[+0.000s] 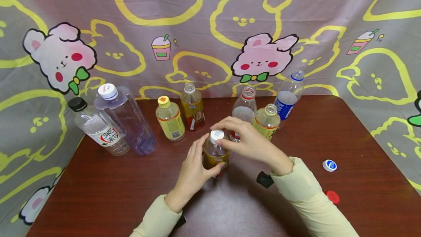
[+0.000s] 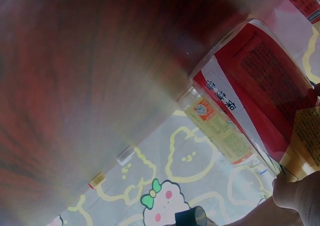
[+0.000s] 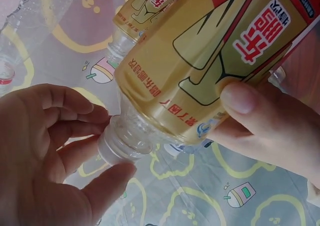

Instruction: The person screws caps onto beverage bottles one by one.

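Note:
In the head view a clear bottle (image 1: 216, 154) with a gold and red label stands near the middle of the table, a white cap (image 1: 217, 136) on its neck. My left hand (image 1: 192, 175) grips the bottle's body from the left, thumb across the front. From the right, my right hand (image 1: 248, 140) reaches over and pinches the cap between thumb and fingers. The right wrist view shows the thumb and fingertips around the cap (image 3: 107, 148) at the neck, with the left thumb pressed on the label. Red label (image 2: 260, 80) fills much of the left wrist view's right side.
Left stand a black-capped bottle (image 1: 98, 129), a tall white-capped bottle (image 1: 131, 127) and a yellow-capped bottle (image 1: 171, 121). An uncapped gold-label bottle (image 1: 193, 109) is behind. Uncapped bottles, one blue-labelled (image 1: 286, 101), stand right. A white-and-blue cap (image 1: 330, 165) and red cap (image 1: 333, 197) lie on the table.

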{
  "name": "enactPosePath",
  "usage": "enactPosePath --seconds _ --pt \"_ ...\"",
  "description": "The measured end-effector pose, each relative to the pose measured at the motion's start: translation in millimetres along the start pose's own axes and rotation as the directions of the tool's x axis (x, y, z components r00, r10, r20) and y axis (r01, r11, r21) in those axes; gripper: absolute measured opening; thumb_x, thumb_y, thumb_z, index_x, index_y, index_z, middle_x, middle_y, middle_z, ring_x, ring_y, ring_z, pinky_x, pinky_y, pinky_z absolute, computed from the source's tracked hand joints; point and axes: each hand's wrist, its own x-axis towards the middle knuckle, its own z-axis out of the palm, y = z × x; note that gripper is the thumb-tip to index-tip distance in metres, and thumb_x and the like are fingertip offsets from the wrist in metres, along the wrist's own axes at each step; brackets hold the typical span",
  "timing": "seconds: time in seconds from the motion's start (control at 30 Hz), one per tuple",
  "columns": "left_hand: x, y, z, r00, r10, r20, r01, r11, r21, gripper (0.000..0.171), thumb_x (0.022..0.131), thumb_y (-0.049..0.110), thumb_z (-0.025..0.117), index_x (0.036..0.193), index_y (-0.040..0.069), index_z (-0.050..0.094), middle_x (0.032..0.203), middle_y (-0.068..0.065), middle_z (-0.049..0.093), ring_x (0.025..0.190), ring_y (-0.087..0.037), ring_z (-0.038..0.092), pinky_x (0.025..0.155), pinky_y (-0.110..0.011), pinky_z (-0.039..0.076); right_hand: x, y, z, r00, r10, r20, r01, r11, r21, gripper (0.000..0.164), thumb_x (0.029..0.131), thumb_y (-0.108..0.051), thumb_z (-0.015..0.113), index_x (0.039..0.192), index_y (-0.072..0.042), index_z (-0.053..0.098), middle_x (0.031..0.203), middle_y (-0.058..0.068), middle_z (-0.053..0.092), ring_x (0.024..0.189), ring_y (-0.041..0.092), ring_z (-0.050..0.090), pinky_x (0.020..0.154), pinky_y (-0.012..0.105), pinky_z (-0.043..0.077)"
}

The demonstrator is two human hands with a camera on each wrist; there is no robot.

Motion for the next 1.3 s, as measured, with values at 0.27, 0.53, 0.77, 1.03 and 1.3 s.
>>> enactPosePath --seconds 0.27,0.53,0.77,1.03,1.3 --pt "-0.6 1.1 -0.3 1.000 -0.013 0.007 0.013 1.000 0.000 0.085 0.069 0.030 0.083 0.139 0.013 0.037 0.125 -0.007 0.054 0.109 -0.025 0.055 0.083 -0.043 0.052 0.6 -2.8 -0.2 0.999 0.025 -0.037 -0.026 0.999 -0.037 0.028 0.080 -0.015 0.074 0.106 -0.007 0.067 0.106 0.004 0.067 0.096 0.012 0.059 0.083 0.030 0.051" --pt "-0.3 1.3 -0.5 1.000 -0.021 0.005 0.021 1.000 0.003 0.085 0.070 0.030 0.083 0.139 0.013 0.037 0.124 -0.007 0.054 0.109 -0.024 0.055 0.083 -0.043 0.051 2.3 -4.8 5.5 0.993 0.071 -0.090 -0.075 0.997 -0.033 0.030 0.077 -0.018 0.077 0.102 -0.006 0.065 0.097 0.004 0.065 0.087 0.016 0.058 0.076 0.032 0.048" --pt "-0.9 1.3 -0.3 0.999 -0.033 0.010 0.033 0.999 -0.001 0.086 0.069 0.031 0.083 0.140 0.014 0.037 0.125 -0.006 0.054 0.110 -0.024 0.055 0.085 -0.043 0.051 -1.1 -0.1 2.2 0.999 0.043 0.010 -0.043 0.998 0.039 0.037 0.084 -0.015 0.070 0.120 -0.008 0.062 0.118 0.006 0.064 0.108 0.016 0.058 0.091 0.040 0.050" --pt "-0.1 1.6 0.2 1.000 -0.012 0.005 0.012 1.000 -0.001 0.086 0.069 0.031 0.083 0.139 0.013 0.037 0.125 -0.007 0.054 0.110 -0.024 0.055 0.085 -0.043 0.051 -0.6 2.6 -1.4 1.000 0.022 0.023 -0.023 0.998 0.065 0.028 0.087 -0.013 0.067 0.114 -0.006 0.066 0.113 0.004 0.066 0.105 0.015 0.060 0.090 0.034 0.050" --pt "-1.9 1.6 0.2 1.000 -0.023 0.009 0.023 1.000 -0.009 0.085 0.070 0.029 0.083 0.140 0.013 0.036 0.125 -0.007 0.054 0.109 -0.024 0.055 0.084 -0.042 0.052 0.1 1.9 3.3 0.997 0.066 -0.038 -0.064 0.997 0.042 0.026 0.081 -0.015 0.072 0.105 -0.007 0.066 0.103 0.003 0.067 0.094 0.012 0.059 0.084 0.036 0.051"
